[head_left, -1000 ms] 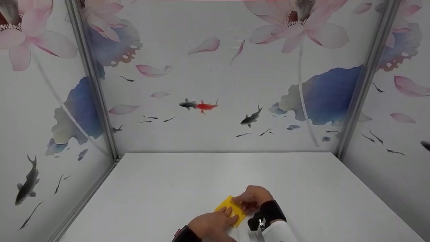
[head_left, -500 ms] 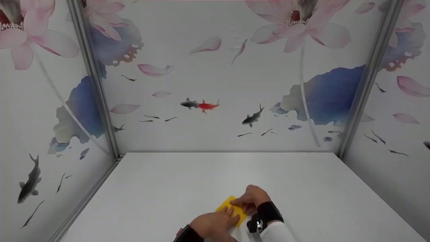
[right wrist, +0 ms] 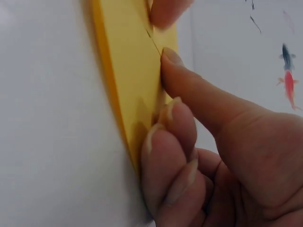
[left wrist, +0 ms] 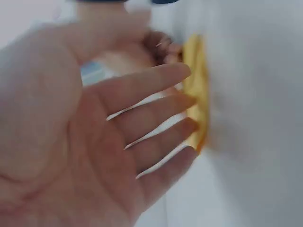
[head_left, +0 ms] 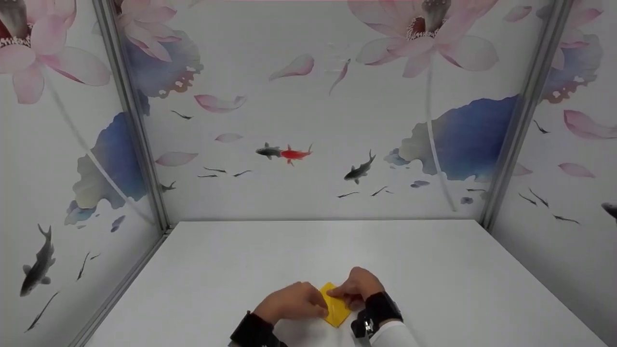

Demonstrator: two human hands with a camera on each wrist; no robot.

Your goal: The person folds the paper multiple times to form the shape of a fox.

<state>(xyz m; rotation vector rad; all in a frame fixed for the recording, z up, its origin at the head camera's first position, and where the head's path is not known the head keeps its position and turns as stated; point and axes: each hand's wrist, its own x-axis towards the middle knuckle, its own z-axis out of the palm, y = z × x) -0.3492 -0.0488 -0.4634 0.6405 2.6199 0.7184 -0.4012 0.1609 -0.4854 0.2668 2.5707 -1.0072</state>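
Observation:
A piece of folded yellow paper [head_left: 336, 314] lies on the white table near its front, turned cornerwise in the head view. My right hand [head_left: 359, 286] pinches its right side, the thumb [right wrist: 177, 73] on top and the curled fingers at the edge. A fold line runs across the paper [right wrist: 128, 61] by the thumb tip in the right wrist view. My left hand [head_left: 295, 301] is at the paper's left side. In the left wrist view its fingers [left wrist: 147, 85] are extended, their tips at the yellow paper [left wrist: 200, 85]; blur hides the exact contact.
The white table [head_left: 217, 260] stretches away to a back wall [head_left: 299, 193] printed with flowers and fish. Side walls [head_left: 43, 193] rise left and right, with metal posts [head_left: 132, 115] at the corners. Black bands [head_left: 382, 307] with cameras circle both wrists.
My left hand, earlier laid flat over the paper with spread fingers, has lifted and shifted to its left side, uncovering more of it. My right hand stays nearly in place at the paper.

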